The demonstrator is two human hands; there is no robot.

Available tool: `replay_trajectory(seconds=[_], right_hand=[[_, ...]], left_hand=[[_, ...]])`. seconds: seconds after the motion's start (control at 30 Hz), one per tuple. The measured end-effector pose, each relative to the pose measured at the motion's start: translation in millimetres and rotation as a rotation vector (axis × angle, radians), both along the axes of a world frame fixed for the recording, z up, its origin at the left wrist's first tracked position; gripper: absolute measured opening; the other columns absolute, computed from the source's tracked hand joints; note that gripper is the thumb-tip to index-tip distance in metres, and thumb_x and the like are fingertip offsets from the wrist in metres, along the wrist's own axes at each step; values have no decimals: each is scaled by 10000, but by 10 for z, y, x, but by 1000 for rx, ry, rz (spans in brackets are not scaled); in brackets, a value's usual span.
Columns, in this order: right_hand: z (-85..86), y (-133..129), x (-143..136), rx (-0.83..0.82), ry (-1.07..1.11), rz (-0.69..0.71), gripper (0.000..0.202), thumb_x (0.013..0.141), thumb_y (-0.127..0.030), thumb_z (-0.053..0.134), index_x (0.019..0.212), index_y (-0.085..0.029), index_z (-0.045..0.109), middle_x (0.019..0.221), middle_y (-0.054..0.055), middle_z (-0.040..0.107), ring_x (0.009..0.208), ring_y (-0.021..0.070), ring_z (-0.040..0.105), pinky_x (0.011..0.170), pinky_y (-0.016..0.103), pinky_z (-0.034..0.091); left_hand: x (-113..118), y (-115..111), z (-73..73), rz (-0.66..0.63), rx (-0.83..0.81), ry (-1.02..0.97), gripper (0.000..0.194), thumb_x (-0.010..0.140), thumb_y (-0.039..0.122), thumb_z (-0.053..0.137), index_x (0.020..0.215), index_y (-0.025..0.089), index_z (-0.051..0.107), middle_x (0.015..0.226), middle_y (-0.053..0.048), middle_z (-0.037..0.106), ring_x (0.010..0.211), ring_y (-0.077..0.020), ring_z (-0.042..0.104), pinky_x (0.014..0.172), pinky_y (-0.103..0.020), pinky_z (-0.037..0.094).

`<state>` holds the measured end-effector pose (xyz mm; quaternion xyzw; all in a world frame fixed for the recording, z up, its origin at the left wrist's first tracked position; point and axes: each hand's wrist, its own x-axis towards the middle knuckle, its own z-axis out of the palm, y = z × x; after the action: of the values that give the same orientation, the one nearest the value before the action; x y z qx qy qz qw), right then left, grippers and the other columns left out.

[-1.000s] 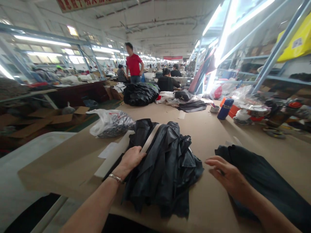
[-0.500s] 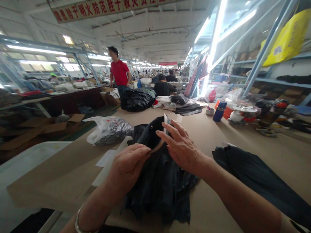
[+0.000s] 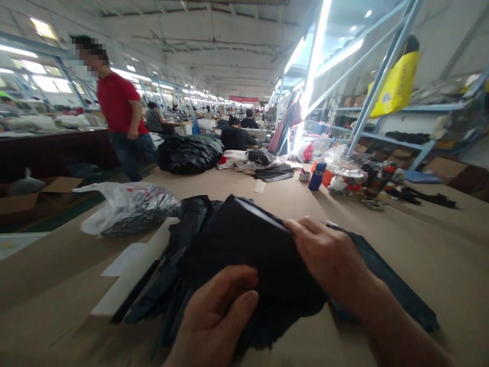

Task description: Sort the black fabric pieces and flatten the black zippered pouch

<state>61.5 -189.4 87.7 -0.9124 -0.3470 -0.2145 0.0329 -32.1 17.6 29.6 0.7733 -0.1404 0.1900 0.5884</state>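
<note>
A black fabric piece point(image 3: 252, 250) with a pale strip along its upper edge is spread out in front of me. My right hand point(image 3: 328, 255) pinches that edge at its right corner. My left hand point(image 3: 217, 316) is over the lower left part of the fabric, thumb and fingers curved with a gap between them and nothing visible inside. Beneath and to the left lies a crumpled heap of dark fabric point(image 3: 191, 219). Another folded dark fabric piece point(image 3: 385, 270) rests to the right, partly behind my right forearm.
A clear plastic bag point(image 3: 130, 209) of dark items sits at the left, near a white paper sheet point(image 3: 124, 259). Farther back are a black bundle point(image 3: 191, 153), a blue bottle point(image 3: 317, 176) and a small cup point(image 3: 304, 176). A person in a red shirt point(image 3: 118, 99) stands beyond the table.
The fabric has gone from a curled, opened-up shape to a flatter spread. My left hand has released the edge and moved down; my right now grips it. The view has turned right.
</note>
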Motion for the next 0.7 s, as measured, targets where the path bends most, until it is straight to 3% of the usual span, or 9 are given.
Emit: replay_trajectory(seconds=[0.1,0.2,0.3,0.4,0.47,0.53,0.63,0.7], right_hand=[[-412,158,-310,-8,66,142,407,894,-122,509,1298,-164,476,1019,81,590,888,225,565,747,345,458],[-725,237,-562,34,183,237,439,804,-166,601,1230,-103,516,969,91,589,816,232,540,708,363,482],[-751,104,-616,185,399,328,382,831,-241,620,1195,-152,547,1038,75,589,900,212,545,800,332,494],[-652,-112,-474,445,488,268,450,872,-284,622,1300,-262,485,1250,41,516,1128,188,483,972,314,421],[-642,-201,-349,575,612,202,537,841,-269,662,1336,-296,455,1302,29,486,1175,196,461,1009,341,393],[-699,-219,-264,663,958,238,579,809,-283,696,1340,-301,465,1244,22,536,1124,203,512,974,350,425],[-850,-179,-241,787,1516,354,604,787,-350,728,1335,-261,489,1072,27,619,965,208,603,842,345,500],[-955,-160,-259,887,1711,417,665,756,-368,761,1346,-237,483,1065,44,627,943,206,616,835,339,504]], left_hand=[[101,-337,-210,-200,-533,450,367,841,446,611,1143,239,592,1115,-66,663,1001,-218,646,830,-313,565],[130,-482,-269,-105,-821,714,340,788,452,661,989,179,651,1028,-93,687,1031,-260,635,899,-365,537],[95,-439,-192,2,-818,778,227,672,326,759,853,195,715,913,-83,710,1044,-283,629,922,-356,528],[56,-381,-86,-46,-769,821,141,591,258,800,713,238,733,896,-61,725,1035,-290,631,901,-337,542],[29,-397,-45,-109,-737,826,128,604,287,803,696,236,730,935,-58,727,1028,-288,635,895,-339,544],[-3,-445,-41,-140,-717,815,194,633,332,800,770,212,734,976,-66,724,1013,-288,645,891,-354,542],[-51,-508,-97,-88,-728,855,367,646,369,805,942,170,719,939,-85,728,907,-289,678,806,-378,565],[-70,-512,-159,-71,-760,911,465,659,364,804,1061,162,686,922,-92,730,831,-279,692,767,-389,572]])
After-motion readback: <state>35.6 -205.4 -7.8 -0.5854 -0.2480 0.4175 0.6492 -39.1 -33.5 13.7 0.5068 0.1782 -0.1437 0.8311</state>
